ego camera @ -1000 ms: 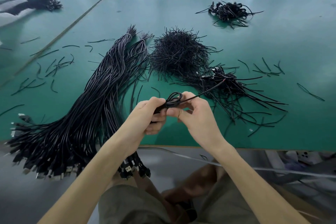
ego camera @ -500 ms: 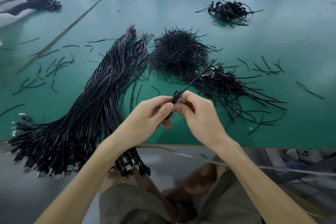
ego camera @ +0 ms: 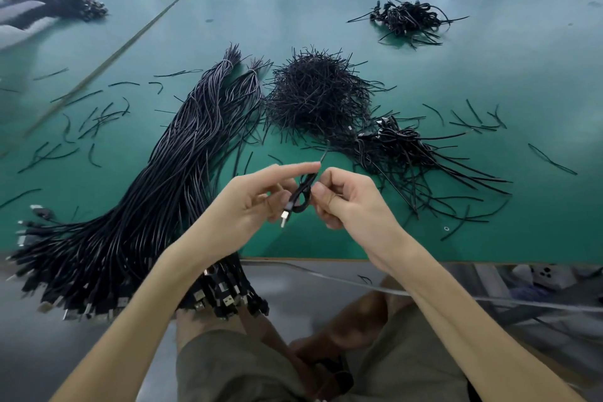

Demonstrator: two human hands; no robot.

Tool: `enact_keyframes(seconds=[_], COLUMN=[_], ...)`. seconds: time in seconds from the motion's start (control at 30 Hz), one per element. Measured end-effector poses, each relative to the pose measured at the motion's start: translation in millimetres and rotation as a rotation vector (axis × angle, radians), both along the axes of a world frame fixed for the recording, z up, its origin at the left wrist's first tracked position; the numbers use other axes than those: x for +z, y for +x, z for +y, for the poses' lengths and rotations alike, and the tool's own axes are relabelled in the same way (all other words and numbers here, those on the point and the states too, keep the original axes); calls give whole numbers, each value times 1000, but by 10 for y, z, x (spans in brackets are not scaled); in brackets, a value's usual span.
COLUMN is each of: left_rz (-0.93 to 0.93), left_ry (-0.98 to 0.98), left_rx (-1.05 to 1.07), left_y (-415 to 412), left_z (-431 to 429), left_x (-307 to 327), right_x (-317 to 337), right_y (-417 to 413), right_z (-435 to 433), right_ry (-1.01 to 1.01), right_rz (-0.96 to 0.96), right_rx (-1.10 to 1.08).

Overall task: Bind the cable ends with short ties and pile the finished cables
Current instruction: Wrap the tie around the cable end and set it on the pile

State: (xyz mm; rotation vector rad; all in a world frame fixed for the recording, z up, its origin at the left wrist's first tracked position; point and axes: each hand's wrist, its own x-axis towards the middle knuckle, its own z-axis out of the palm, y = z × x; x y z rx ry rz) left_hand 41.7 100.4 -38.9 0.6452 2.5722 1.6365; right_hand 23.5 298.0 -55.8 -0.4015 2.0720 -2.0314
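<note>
A green tabletop (ego camera: 473, 81) fills most of the frame. A thick bundle of long black cables (ego camera: 146, 206) lies on it from the lower left up to the upper middle, its plug ends hanging over the near edge. Just right of the bundle's top sits a bristly heap of short ties (ego camera: 316, 98), and touching that heap at its lower right is a pile of finished cables (ego camera: 408, 157). A smaller dark pile (ego camera: 408, 21) lies in the upper right, well apart. In the middle, above the near edge, the left hand (ego camera: 248, 202) and right hand (ego camera: 346, 202) meet on a small coiled cable (ego camera: 301, 194). The right grip is curled tight, pinching the coil. The left grip holds its other side with the forefinger stretched straight. A thin tie (ego camera: 323, 157) sticks up from the coil, and a metal plug (ego camera: 285, 217) hangs below.
</note>
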Motion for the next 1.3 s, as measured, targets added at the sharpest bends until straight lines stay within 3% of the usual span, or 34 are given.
enact_keyframes(seconds=[0.13,0.2,0.33,0.57,0.67,0.83,0.93,1.07,1.17,1.3], left_rz=[271,370,378,403,297,-298,-401,-273,-178,-52], left_ry=[-215,-225,-240,-277,-286,-21,45,208,72,-79], left_rx=[13,-11,28,224,333,284,258,110,-44,39], left_y=[1,29,2,38,50,-79,-103,-66,-36,-79], left_z=[64,106,35,79,173,257,195,116,71,87], left_x=[-7,-4,34,153,172,216,197,173,147,96], right_x=[29,46,66,150,167,39,-61,-119,-154,-166], right_y=[29,33,1,22,-39,-95,-81,-74,-61,3], right_z=[-32,-57,-25,-48,-91,-25,14,9,-19,-86], right_ry=[-79,-96,-47,-218,-76,528,635,402,318,292], right_rz=[-33,-26,8,29,190,773,912,689,555,526], right_rx=[42,49,62,60,-61,-162,-190,-185,-227,-205])
